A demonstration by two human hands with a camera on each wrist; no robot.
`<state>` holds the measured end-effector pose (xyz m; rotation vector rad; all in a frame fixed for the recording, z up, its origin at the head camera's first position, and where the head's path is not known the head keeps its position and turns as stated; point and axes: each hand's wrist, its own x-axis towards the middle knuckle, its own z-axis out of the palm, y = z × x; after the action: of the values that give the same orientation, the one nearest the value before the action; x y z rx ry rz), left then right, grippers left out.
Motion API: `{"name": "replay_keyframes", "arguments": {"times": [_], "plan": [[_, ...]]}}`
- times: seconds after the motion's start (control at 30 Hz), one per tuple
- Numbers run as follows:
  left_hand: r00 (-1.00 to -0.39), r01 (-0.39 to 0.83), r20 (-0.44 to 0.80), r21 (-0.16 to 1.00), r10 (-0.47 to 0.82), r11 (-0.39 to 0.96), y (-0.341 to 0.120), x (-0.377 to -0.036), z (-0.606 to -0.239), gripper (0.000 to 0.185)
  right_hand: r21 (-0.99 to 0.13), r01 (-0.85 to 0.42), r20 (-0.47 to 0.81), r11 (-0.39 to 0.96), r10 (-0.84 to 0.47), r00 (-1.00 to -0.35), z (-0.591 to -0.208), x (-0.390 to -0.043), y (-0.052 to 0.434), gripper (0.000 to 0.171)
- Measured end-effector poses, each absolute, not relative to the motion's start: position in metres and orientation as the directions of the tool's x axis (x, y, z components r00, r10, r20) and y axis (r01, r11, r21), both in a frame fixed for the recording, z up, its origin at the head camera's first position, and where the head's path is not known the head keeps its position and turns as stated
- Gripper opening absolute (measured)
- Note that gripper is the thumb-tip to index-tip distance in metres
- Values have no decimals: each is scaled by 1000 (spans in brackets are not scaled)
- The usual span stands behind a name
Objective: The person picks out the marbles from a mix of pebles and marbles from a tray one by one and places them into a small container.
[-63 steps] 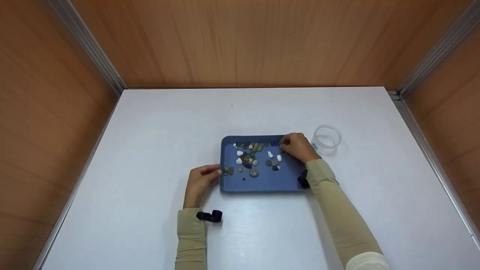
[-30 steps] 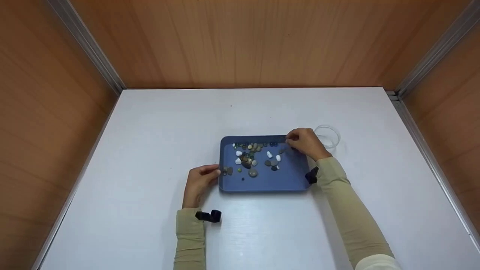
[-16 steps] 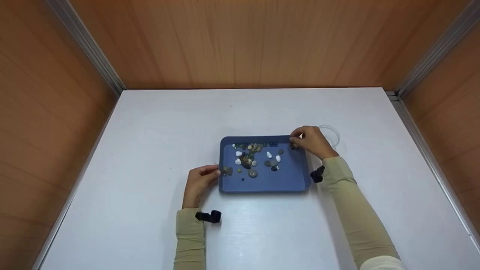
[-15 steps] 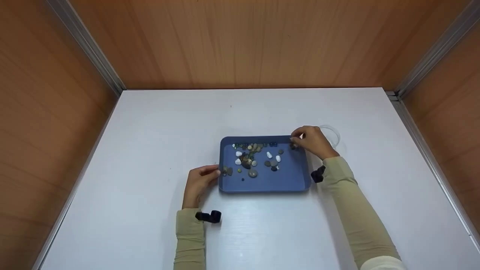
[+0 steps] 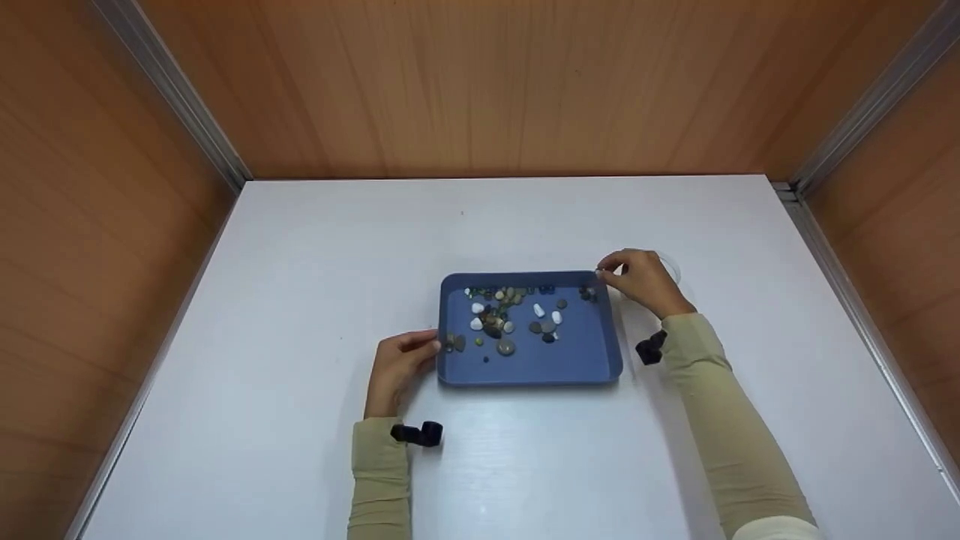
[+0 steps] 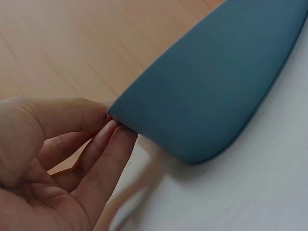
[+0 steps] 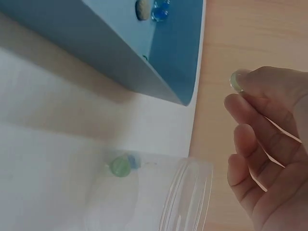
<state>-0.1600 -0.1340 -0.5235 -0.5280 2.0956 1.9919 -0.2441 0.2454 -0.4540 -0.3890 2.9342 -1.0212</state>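
Observation:
My left hand (image 5: pixel 399 367) pinches the left rim of a blue rectangular tray (image 5: pixel 577 364) between thumb and fingers; in the left wrist view the fingertips meet the tray's corner wall (image 6: pixel 202 96). Many pebbles and glass marbles lie in the tray: white pebbles (image 5: pixel 539 310), a large grey pebble (image 5: pixel 505 347) and others. Above the tray's far right corner, my right hand (image 5: pixel 643 279) pinches a pale green glass marble (image 7: pixel 235 82) between thumb and index finger, clear of the tray. Below that hand, a clear round plastic container (image 7: pixel 185 202) holds a green marble (image 7: pixel 120 166) and a blue one.
The white table (image 5: pixel 315 262) carries the tray and the container, which in the head view is mostly hidden behind the right hand. Wood-grain panels (image 5: pixel 480 90) enclose the back and sides. A small black camera (image 5: pixel 651 348) sits on the right wrist.
My right hand has moved right, from inside the tray to over its far right corner, now with the marble. Dark pebbles in that corner are uncovered. The left hand stays on the rim.

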Motion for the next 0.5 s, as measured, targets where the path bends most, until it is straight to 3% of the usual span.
{"name": "replay_keyframes", "arguments": {"times": [0.5], "plan": [[-924, -370, -365, 929, -113, 22, -134, -159, -525, 25, -608, -217, 90, 763, -205, -975, -453, -243, 264, 17]]}}
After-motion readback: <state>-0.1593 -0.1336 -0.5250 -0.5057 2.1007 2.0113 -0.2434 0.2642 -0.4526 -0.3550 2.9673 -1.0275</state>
